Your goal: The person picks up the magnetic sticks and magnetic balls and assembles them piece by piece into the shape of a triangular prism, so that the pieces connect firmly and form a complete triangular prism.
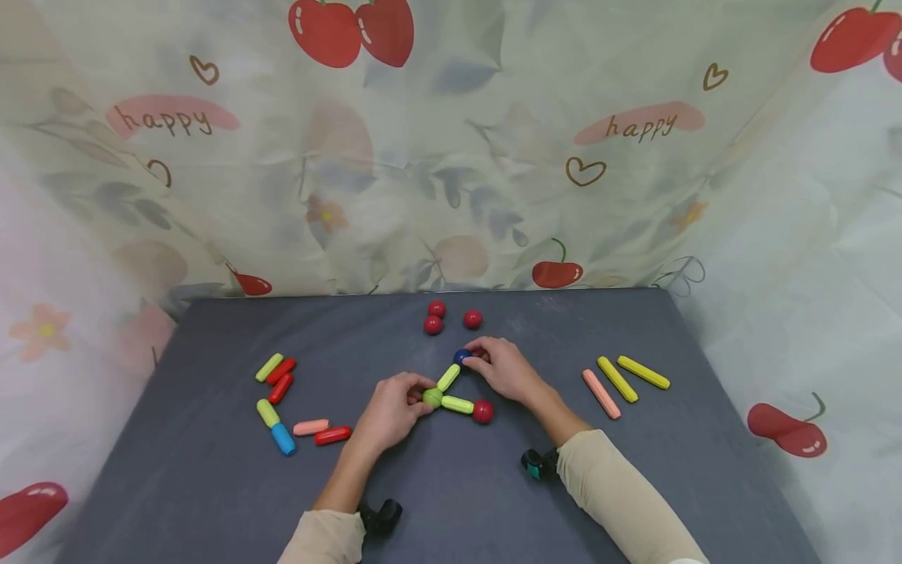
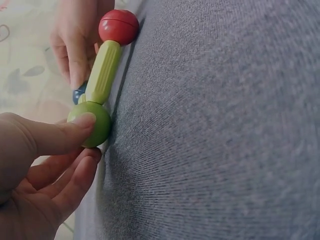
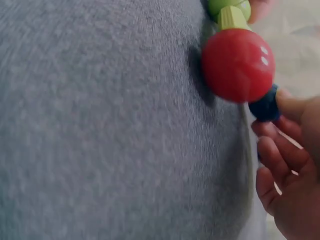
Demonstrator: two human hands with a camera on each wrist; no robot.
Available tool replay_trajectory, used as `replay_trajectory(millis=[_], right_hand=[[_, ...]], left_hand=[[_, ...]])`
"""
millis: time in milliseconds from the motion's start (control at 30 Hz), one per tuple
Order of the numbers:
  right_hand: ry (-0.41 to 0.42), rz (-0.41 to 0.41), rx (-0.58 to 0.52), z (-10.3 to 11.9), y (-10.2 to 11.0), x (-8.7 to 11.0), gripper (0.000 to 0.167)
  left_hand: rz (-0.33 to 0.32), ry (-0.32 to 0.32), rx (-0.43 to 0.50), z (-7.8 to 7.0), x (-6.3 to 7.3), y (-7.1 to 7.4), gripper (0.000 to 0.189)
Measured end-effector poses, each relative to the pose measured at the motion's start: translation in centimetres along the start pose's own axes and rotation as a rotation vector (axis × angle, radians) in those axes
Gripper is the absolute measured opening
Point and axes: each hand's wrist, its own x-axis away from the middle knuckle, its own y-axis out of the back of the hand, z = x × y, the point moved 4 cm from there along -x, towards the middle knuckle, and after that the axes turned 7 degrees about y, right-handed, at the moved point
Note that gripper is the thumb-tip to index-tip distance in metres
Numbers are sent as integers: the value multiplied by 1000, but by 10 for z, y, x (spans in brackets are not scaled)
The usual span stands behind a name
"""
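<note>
In the head view my left hand (image 1: 392, 407) pinches a green ball (image 1: 433, 398) between thumb and fingers. Two yellow-green rods run out from that ball. One rod (image 1: 458, 404) leads to a red ball (image 1: 482, 411) on the right. The other rod (image 1: 449, 377) slants up toward a dark blue ball (image 1: 461, 356), which my right hand (image 1: 503, 368) pinches. Thumb and fingertips meet on the blue ball (image 3: 265, 106) in the right wrist view, partly behind the red ball (image 3: 238, 65). Whether rod and blue ball are joined is hard to tell.
Three loose red balls (image 1: 437, 309) lie at the back of the grey table (image 1: 451, 501). Short rods in several colours, such as a blue one (image 1: 283, 439), are scattered at left. Two long yellow rods (image 1: 617, 380) and a pink rod (image 1: 601, 394) lie at right.
</note>
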Motion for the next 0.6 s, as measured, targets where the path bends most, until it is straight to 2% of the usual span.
replay_trajectory(millis=[167, 300, 333, 400, 500, 533, 600], right_hand=[[23, 56, -44, -2, 2, 6, 39], [54, 93, -12, -5, 8, 14, 40], [48, 88, 9, -6, 9, 18, 38], [17, 71, 44, -6, 11, 25, 37], [-30, 43, 100, -6, 11, 39, 37], [-43, 37, 122, -6, 10, 43, 37], [-63, 33, 153, -5, 8, 49, 39]], left_hand=[[-18, -12, 1, -2, -1, 0, 27], [-122, -17, -14, -6, 2, 3, 30], [-122, -5, -20, -7, 4, 3, 29], [-93, 27, -43, -11, 10, 1, 32], [9, 70, -99, -16, 20, -6, 44], [32, 67, -127, -17, 22, -9, 47], [19, 46, -179, -16, 23, -11, 45]])
